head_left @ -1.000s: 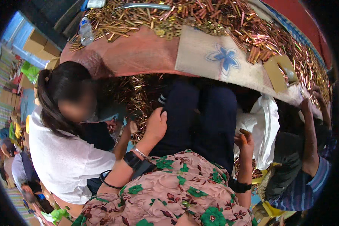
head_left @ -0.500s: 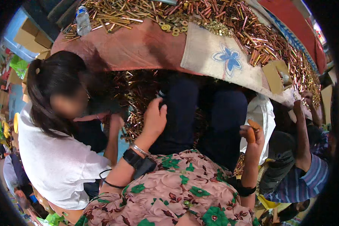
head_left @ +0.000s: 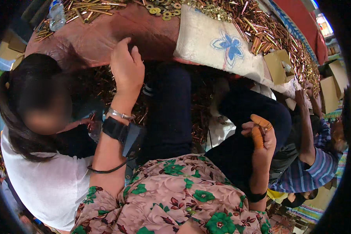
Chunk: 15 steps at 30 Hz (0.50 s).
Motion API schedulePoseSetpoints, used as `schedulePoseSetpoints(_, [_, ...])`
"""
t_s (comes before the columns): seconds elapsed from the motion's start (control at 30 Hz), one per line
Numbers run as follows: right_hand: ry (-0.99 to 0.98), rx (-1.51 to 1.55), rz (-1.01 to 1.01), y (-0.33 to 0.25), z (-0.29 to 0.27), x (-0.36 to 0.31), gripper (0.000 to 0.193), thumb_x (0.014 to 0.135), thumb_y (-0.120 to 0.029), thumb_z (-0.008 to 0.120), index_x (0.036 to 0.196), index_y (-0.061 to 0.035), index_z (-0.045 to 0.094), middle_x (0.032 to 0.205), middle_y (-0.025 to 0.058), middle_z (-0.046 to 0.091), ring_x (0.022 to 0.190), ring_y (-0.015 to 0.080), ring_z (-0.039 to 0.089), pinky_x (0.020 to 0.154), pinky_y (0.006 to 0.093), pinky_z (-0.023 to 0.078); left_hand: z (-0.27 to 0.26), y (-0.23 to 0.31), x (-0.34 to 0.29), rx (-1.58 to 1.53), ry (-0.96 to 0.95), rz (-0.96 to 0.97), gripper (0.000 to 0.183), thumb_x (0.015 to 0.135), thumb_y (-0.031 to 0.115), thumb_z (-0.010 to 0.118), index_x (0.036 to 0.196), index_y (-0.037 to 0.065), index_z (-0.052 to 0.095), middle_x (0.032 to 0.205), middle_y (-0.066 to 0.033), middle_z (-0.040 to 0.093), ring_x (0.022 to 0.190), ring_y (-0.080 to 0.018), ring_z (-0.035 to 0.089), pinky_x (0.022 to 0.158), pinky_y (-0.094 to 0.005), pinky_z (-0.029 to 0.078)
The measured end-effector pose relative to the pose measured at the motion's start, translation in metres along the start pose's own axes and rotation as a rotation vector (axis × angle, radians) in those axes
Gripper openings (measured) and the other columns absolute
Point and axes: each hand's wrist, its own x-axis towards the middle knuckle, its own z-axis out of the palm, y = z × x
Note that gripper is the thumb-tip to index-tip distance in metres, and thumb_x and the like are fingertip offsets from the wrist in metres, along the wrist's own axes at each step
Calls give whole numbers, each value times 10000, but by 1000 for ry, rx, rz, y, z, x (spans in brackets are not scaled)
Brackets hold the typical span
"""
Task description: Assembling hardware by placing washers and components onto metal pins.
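Observation:
My left hand (head_left: 126, 70) is raised over the near edge of the reddish cloth sheet (head_left: 144, 29), its index finger stretched and thumb apart, with nothing seen in it. My right hand (head_left: 263, 136) hovers by my right knee. Its fingers are curled, and orange coverings wrap the thumb and a finger; whether something small is inside cannot be made out. Beyond the cloth lie long copper-coloured metal rods or bolts (head_left: 267, 37), yellowish washers (head_left: 160, 9) and small nuts (head_left: 214, 11). More rods (head_left: 201, 113) lie in shadow below the table edge.
A whitish cloth with a blue flower (head_left: 199, 35) covers the near table edge. An open cardboard box (head_left: 277, 68) sits at its right, a clear plastic bottle (head_left: 57, 17) at far left. A person in white (head_left: 43, 175) sits close at left; another in a striped shirt (head_left: 319, 169) works at right.
My left hand has risen from beside my knee up to the cloth edge. My right knee has swung outward to the right. The view has shifted, and the white sack now shows between my legs.

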Motion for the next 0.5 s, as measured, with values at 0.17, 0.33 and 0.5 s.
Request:
schedulePoseSetpoints(0.17, [13,65,98,7,1,-6,228,905,-41,481,1127,3,503,928,105,609,791,145,585,752,264,474,19,-14,11,41,-13,35,234,809,85,535,1019,-17,544,981,-196,575,931,-375,520,819,-440,409])
schedulePoseSetpoints(0.33, [22,65,196,13,7,-2,223,902,-20,472,1120,9,506,920,104,608,809,143,588,752,264,476,27,-26,24,173,-5,42,246,811,142,544,1029,30,561,1022,-165,570,952,-361,507,812,-459,401])
schedulePoseSetpoints(0.5, [-229,-126,277,34,29,14,204,880,-48,503,1072,7,548,883,90,618,815,152,597,744,265,476,31,-33,42,345,76,121,267,799,182,561,1041,70,569,1014,-134,553,945,-353,490,786,-475,388])
